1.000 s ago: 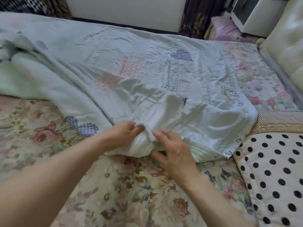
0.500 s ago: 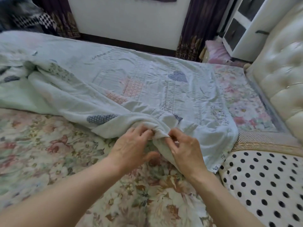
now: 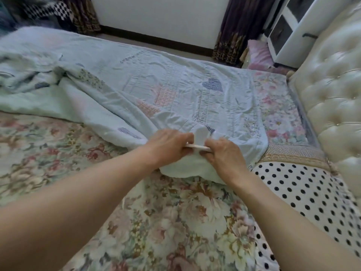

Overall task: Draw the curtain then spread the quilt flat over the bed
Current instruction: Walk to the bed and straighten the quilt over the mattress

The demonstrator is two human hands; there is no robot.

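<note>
Bed (image 3: 166, 222) with floral sheet, seen from its near side. A polka-dot pillow (image 3: 304, 194) lies at the right, just beside a tufted cream headboard (image 3: 332, 90); a strip of woven gold-trimmed fabric (image 3: 293, 153) sits between pillow and quilt corner. Beyond the bed stand a white wall panel, dark patterned curtains (image 3: 232, 30) at either end of it, a white cabinet (image 3: 293, 26) and a pink cushion (image 3: 257, 53) on the floor. The pale green patchwork quilt (image 3: 175, 79) covers the far half of the bed, its long axis running left to right; its left part is bunched in folds, its near right corner turned under and drawn towards the viewer, leaving the floral sheet bare in the foreground. Left hand (image 3: 170, 145) and right hand (image 3: 224, 153) meet at this near edge, close together, fingers of each curled round a gathered ridge of quilt, a short taut hem stretched between them. Both forearms extend from the lower frame above the sheet.
</note>
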